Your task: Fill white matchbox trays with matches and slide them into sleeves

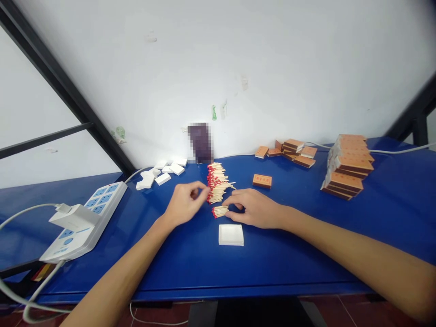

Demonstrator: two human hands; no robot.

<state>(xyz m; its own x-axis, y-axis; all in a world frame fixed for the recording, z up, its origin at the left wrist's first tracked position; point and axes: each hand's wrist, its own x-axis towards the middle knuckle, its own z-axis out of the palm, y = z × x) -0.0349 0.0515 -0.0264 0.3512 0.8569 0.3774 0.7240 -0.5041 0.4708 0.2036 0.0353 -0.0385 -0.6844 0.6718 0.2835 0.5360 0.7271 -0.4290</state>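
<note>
A long pile of red-headed matches (218, 184) lies on the blue table, heads to the left. My left hand (185, 202) is at the pile's left side, thumb and forefinger closed together against the red heads; whether a match is between them I cannot make out. Just in front of the pile, my right hand (254, 208) has thumb and fingers around the stick ends of a small bundle of matches (220, 211). Nearer to me sits a white matchbox tray (231, 235), its open side up.
Behind my right hand lies an orange matchbox (262, 180). More matchboxes (293, 147) lie by the wall, with a tall stack of matchboxes (350, 165) at right. White trays (162, 178) are scattered at back left. A power strip (86, 220) with cables occupies the left.
</note>
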